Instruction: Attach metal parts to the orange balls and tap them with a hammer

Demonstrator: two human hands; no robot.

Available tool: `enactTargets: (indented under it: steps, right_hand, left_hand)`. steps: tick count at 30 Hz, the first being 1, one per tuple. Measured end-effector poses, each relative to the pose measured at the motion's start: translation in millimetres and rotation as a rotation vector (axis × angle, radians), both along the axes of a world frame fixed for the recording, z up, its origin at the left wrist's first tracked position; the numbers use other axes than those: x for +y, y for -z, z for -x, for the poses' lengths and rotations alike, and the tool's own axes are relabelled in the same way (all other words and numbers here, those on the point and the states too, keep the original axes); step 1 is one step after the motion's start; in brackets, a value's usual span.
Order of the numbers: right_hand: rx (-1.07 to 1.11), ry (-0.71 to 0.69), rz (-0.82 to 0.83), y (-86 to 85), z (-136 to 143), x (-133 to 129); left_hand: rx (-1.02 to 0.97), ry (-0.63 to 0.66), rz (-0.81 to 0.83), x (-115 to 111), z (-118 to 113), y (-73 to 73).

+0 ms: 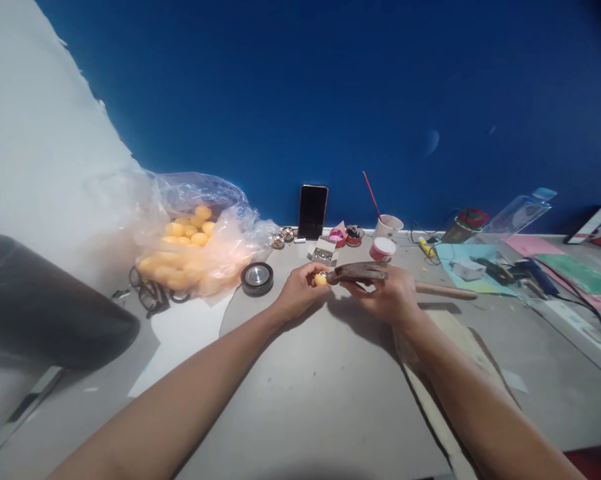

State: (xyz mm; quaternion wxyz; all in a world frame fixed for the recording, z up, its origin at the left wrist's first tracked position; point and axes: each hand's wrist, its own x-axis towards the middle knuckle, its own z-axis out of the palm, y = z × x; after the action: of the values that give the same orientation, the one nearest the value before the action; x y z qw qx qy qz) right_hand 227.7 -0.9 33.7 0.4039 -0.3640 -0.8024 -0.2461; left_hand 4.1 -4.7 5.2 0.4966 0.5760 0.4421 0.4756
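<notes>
To the left of your hands, a plastic bag (195,240) of orange balls stands near the round black tin (257,278). Your left hand (303,290) pinches a small orange ball (321,279); your right hand (393,293) grips the hammer (358,271), its head against the ball.

A deep blue wall (280,100) meets a white wall (35,120).

Forearms stretched forward, left hand (303,290) pinching, right hand (393,293) gripping
</notes>
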Motion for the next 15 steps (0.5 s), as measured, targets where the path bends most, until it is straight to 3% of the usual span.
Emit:
enactTargets:
  steps: [4, 9, 15]
  right_hand:
    - [0.076, 0.014, -0.073, -1.7, 0.8, -0.4]
    - [0.012, -0.036, -0.001, -2.8, 2.0, -1.1]
    - [0.112, 0.045, 0.004, 3.1, -0.3, 2.9]
  left_hand:
    - [0.022, -0.005, -0.011, -1.7, -0.9, -2.1]
    - [0.047, -0.022, 0.048, -4.9, -2.5, -5.9]
    - [-0.003, -0.021, 0.063, -6.6, -4.4, -7.6]
